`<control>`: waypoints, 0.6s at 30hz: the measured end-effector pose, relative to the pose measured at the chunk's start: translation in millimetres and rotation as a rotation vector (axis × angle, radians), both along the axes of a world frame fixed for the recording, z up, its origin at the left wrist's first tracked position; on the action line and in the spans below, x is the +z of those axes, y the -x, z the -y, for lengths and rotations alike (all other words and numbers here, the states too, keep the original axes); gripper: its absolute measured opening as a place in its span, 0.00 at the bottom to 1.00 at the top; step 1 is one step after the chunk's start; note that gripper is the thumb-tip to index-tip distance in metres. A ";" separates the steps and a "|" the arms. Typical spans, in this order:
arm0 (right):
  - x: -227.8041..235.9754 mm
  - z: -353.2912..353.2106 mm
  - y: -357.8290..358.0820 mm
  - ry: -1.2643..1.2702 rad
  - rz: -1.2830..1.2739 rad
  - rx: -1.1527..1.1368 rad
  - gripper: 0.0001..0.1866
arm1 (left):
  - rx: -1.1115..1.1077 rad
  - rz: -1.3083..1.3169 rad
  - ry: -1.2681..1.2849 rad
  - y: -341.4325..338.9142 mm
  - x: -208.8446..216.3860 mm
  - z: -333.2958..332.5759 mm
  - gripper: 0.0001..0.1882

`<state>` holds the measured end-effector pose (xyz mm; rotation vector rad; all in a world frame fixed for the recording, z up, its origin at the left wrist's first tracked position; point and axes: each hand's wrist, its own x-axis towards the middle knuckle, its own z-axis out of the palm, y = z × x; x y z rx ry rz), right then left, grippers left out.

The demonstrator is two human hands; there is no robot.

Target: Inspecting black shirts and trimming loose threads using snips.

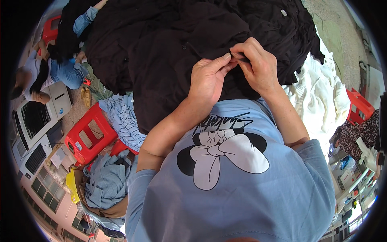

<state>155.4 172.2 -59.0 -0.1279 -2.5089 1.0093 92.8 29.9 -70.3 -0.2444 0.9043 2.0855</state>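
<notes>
A large heap of black cloth garments point(161, 56) spreads in front of me and over my lap. A small dark button point(184, 47) shows on the piece nearest me. My left hand point(207, 78) is closed, its thumb and fingertips pinching a bit of the black garment at its edge. Up against it, my right hand point(258, 62) is closed too, its bent fingers gripping the same dark edge. The fingertips of both hands meet, and the exact spot between them is partly hidden. A small white tag point(284, 13) lies on the black cloth farther off to the right.
White knitwear point(318, 88) is piled to the right, by a red plastic stool point(358, 105). On the left are a blue patterned cloth point(123, 117), a red stool point(90, 133) and a bundle of denim clothes point(107, 179). A co-worker point(68, 72) sits at the far left.
</notes>
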 end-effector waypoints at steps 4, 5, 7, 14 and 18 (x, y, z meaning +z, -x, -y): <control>-1.6 -2.8 0.4 -0.021 0.021 -0.020 0.12 | 0.014 0.045 0.028 -0.6 -1.5 0.0 0.08; -3.9 -4.1 0.8 0.014 0.036 -0.069 0.12 | -0.001 0.031 0.013 0.1 -3.8 2.3 0.09; -4.1 -8.7 -1.8 0.056 0.075 -0.142 0.10 | -0.015 0.017 -0.001 1.6 -5.7 3.1 0.09; 5.7 -7.1 -7.8 -0.043 0.118 -0.056 0.10 | 0.040 0.068 0.049 0.5 1.3 -1.9 0.07; 1.9 -4.7 -7.6 -0.051 0.108 -0.049 0.09 | 0.031 0.058 0.042 0.8 0.7 -1.8 0.07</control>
